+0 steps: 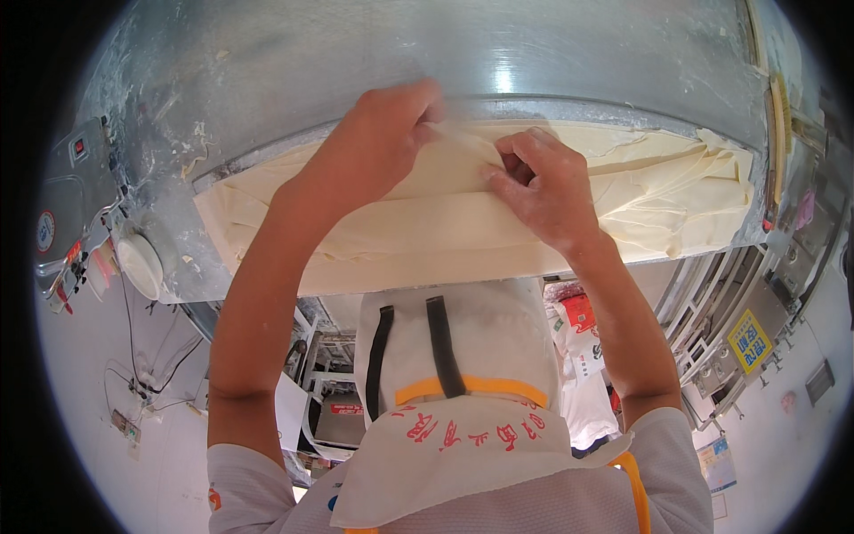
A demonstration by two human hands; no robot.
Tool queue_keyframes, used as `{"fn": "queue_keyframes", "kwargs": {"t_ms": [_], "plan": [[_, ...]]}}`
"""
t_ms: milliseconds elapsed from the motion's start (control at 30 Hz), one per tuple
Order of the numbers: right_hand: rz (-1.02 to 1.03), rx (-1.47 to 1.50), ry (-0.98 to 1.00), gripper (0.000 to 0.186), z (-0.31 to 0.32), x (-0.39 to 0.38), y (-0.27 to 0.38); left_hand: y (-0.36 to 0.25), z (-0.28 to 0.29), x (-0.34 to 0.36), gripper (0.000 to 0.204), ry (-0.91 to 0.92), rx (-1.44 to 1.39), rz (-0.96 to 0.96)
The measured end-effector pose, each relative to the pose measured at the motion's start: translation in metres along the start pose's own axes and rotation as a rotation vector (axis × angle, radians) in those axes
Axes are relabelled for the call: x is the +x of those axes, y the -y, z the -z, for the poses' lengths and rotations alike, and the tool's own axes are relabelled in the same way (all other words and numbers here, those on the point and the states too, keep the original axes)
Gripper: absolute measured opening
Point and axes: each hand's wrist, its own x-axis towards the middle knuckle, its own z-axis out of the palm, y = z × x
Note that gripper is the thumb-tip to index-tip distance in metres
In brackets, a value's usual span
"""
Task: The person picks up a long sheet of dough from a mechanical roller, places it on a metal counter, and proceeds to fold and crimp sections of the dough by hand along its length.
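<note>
A wide sheet of pale dough (400, 240) lies across the metal bed of a machine, under its curved steel housing (445, 53). My left hand (378, 142) pinches a thin upper layer of the dough at the housing's lip. Just to its right, my right hand (538, 191), dusted with flour, pinches a fold of the same layer. The dough bunches into loose wrinkles at its right end (694, 173). A white cap with black straps and an orange band (445, 356) fills the lower middle, between my forearms.
At the left sits a grey control box with switches (62, 205), a round white knob (142, 262) and loose cables (133, 356). Metal racks (712, 311), a yellow sign (750, 341) and white sacks (578, 329) are at the right.
</note>
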Motion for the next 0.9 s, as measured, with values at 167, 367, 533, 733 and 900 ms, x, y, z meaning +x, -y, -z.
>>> {"fn": "queue_keyframes", "kwargs": {"t_ms": [167,367,533,733,900], "plan": [[-0.229,0.194,-0.001,0.024,0.007,0.002,0.002,0.001,0.003,0.001,0.014,0.022,-0.073,0.077],[-0.35,0.288,0.001,0.017,0.012,0.005,0.011,-0.007,-0.006,-0.025,0.022,-0.008,-0.077,0.222],[-0.302,0.305,0.018,0.014,0.009,0.006,0.01,0.005,-0.027,-0.044,0.024,-0.138,0.022,0.123],[-0.246,0.284,0.016,0.019,0.009,0.005,0.009,0.001,-0.006,-0.033,0.02,-0.085,0.084,0.095],[-0.178,0.239,0.016,0.022,0.006,0.005,0.004,-0.003,0.035,-0.002,0.017,0.17,0.037,0.13]]}}
